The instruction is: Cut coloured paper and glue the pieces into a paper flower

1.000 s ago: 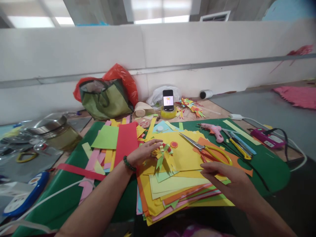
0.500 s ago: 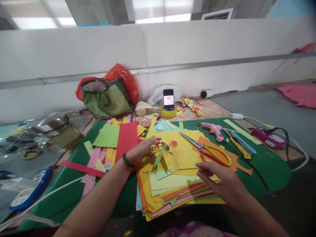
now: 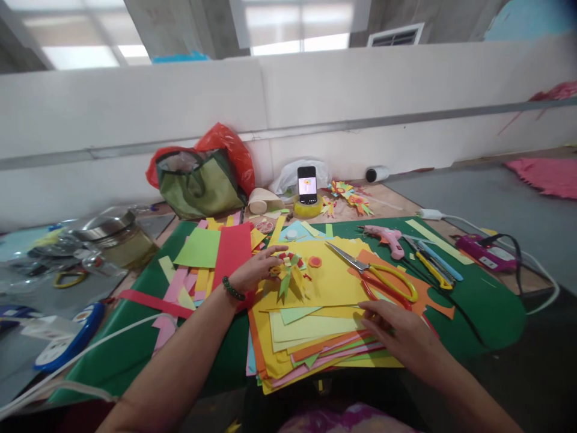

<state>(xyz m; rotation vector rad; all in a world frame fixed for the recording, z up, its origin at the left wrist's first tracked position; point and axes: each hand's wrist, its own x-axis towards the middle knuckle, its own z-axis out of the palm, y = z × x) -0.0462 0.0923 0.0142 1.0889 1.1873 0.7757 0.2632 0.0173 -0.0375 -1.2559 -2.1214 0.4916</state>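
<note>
In the head view my left hand, with a dark beaded bracelet at the wrist, is closed on a paper rosette with red, yellow and green loops and hanging yellow and green tails. It is held over the yellow paper sheets. A small red-orange paper disc lies just to its right. My right hand hovers at the right side of the paper stack, its fingers loosely bent and apart, with nothing visible in them. Scissors with yellow and red handles lie just beyond it.
A pink glue gun, a yellow utility knife and a purple power strip lie to the right. Coloured paper strips spread left. A phone leans on a yellow tape roll, near finished rosettes.
The rosette has turned and shifted slightly left in my left hand. My right hand's fingers have loosened a little. The camera view has tilted slightly.
</note>
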